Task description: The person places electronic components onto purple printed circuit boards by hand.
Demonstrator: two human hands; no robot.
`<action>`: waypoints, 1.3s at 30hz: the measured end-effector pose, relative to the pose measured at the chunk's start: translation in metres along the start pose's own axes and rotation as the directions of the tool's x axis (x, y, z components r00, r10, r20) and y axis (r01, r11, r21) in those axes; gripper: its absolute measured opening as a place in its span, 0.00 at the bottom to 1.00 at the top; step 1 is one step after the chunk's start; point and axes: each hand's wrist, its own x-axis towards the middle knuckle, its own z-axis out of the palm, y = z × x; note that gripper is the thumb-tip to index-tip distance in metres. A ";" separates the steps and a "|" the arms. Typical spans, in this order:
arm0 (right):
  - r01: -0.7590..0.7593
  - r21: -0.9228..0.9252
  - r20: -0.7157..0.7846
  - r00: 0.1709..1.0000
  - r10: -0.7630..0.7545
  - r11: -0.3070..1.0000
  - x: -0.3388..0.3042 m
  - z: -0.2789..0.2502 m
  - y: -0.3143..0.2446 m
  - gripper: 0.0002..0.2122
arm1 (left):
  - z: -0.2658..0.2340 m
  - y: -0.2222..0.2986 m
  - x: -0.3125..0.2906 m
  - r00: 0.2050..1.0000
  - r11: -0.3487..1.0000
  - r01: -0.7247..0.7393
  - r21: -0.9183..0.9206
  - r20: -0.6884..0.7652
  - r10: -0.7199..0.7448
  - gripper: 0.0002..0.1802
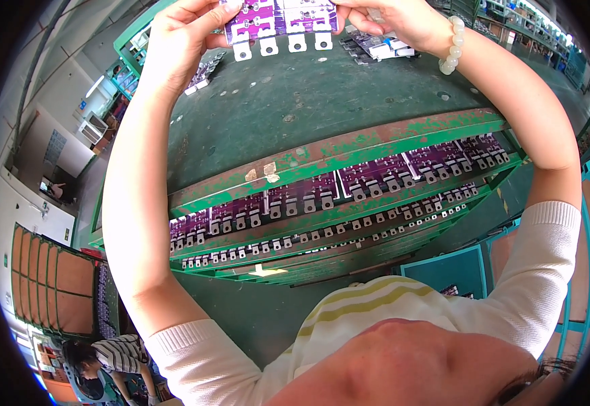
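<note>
A purple circuit board panel [281,19] with a row of metal tabs along its lower edge is held up at the top of the view, over the green rack top. My left hand [178,40] pinches its left edge between thumb and fingers. At the opposite edge, the fingers of my right hand [400,21] are closed on the panel's side. The panel's upper part runs out of view. Just below my right hand lies a pile of boards with white parts [383,47]. Another small stack of boards [205,73] sits beside my left wrist.
The worn green rack [339,150] stands before me, its lower shelves lined with purple boards [376,179]. A teal-framed bin [454,267] is at lower right. Another person [116,358] in a striped top bends over at lower left, near a brown-panelled rack [51,281].
</note>
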 end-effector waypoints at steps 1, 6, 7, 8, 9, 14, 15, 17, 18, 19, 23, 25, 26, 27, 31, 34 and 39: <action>0.001 0.001 0.004 1.000 -0.001 1.000 0.000 0.000 0.000 0.11 | -0.001 0.000 0.000 1.000 1.000 -0.004 0.000 0.005 0.004 0.09; -0.007 0.020 -0.008 1.000 0.007 1.000 0.000 0.002 -0.003 0.10 | -0.002 -0.003 0.001 1.000 1.000 0.017 0.002 -0.015 -0.017 0.09; -0.004 0.022 -0.004 1.000 0.004 1.000 0.000 0.001 -0.003 0.10 | -0.001 -0.004 0.000 0.999 1.000 0.022 -0.003 -0.030 -0.022 0.09; -0.008 0.018 -0.013 1.000 0.008 1.000 -0.002 -0.002 -0.004 0.10 | 0.002 -0.005 0.002 0.999 1.000 0.020 -0.011 -0.026 -0.021 0.10; -0.009 0.021 -0.011 1.000 0.009 1.000 -0.002 -0.001 -0.005 0.10 | 0.002 -0.003 0.000 0.999 1.000 0.022 -0.011 -0.031 -0.022 0.10; 0.001 0.007 -0.106 0.994 -0.001 1.000 -0.002 -0.003 -0.008 0.09 | 0.004 0.000 -0.001 1.000 0.997 0.019 -0.072 0.000 -0.019 0.11; 0.002 0.008 -0.101 0.995 -0.001 1.000 -0.001 -0.004 -0.007 0.09 | 0.004 0.000 -0.001 1.000 0.999 0.018 -0.032 0.002 -0.018 0.11; 0.024 0.039 -0.078 0.997 -0.020 0.999 -0.001 -0.007 -0.005 0.09 | 0.004 -0.001 -0.001 1.000 1.000 0.018 0.008 -0.001 -0.018 0.12; 0.024 0.044 -0.085 0.996 -0.020 0.999 -0.001 -0.007 -0.004 0.10 | 0.006 0.000 -0.001 1.000 1.000 0.018 -0.008 -0.004 -0.018 0.12; 0.024 0.044 -0.084 0.996 -0.020 0.999 -0.001 -0.008 -0.003 0.10 | 0.008 0.000 -0.001 1.000 1.000 0.017 -0.024 -0.008 -0.017 0.12; 0.045 0.040 -0.102 0.994 -0.040 0.998 0.000 -0.009 0.002 0.09 | 0.010 0.001 -0.002 1.000 0.999 0.020 -0.045 0.018 -0.019 0.12; 0.049 0.033 -0.100 0.994 -0.045 0.998 0.001 -0.008 0.000 0.09 | 0.009 0.001 -0.003 0.999 0.998 0.023 -0.058 0.041 -0.020 0.12; 0.030 0.028 -0.113 0.993 -0.027 0.999 0.000 -0.006 -0.002 0.08 | 0.008 0.000 -0.003 0.999 0.998 0.020 -0.059 0.040 -0.018 0.12; 0.013 0.027 -0.126 0.992 -0.009 1.000 -0.001 -0.005 -0.003 0.08 | 0.009 0.001 -0.002 0.999 0.998 0.025 -0.050 0.040 -0.023 0.12; 0.018 0.074 -0.148 0.989 -0.007 0.997 -0.002 -0.006 -0.001 0.08 | 0.009 0.001 -0.002 0.999 0.999 0.022 -0.043 0.043 -0.020 0.12; 0.037 0.051 -0.116 0.993 -0.031 0.998 -0.001 -0.006 -0.001 0.08 | 0.009 0.003 -0.003 0.999 0.999 0.025 -0.028 0.028 -0.024 0.12; 0.020 0.053 -0.102 0.995 -0.015 0.998 -0.002 -0.004 -0.001 0.08 | 0.008 0.005 -0.004 0.999 1.000 0.018 -0.021 0.037 -0.017 0.13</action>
